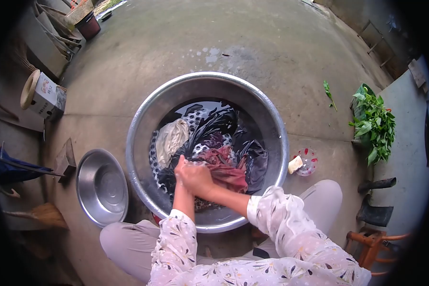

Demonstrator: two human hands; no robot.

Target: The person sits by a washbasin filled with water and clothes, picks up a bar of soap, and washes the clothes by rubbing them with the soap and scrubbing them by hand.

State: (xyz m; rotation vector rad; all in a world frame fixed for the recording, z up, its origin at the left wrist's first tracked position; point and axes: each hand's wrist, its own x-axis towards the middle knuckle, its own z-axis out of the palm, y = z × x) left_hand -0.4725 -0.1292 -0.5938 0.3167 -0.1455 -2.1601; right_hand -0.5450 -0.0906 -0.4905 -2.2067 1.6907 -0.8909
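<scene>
A large metal basin in front of me holds wet laundry in dark water. My right hand and my left hand are pressed together over the pile, closed. Their fingers are bent round a bunched part of a reddish garment, most of which spreads out to the right of them. The right hand partly covers the left, so the exact grip is hidden. Beyond the hands lie a cream cloth, a black-and-white dotted fabric and dark garments.
A smaller metal basin stands at the left. On the right are a bar of soap, a clear red-spotted dish and leafy greens. A broom, a white box and a wooden chair stand along the sides.
</scene>
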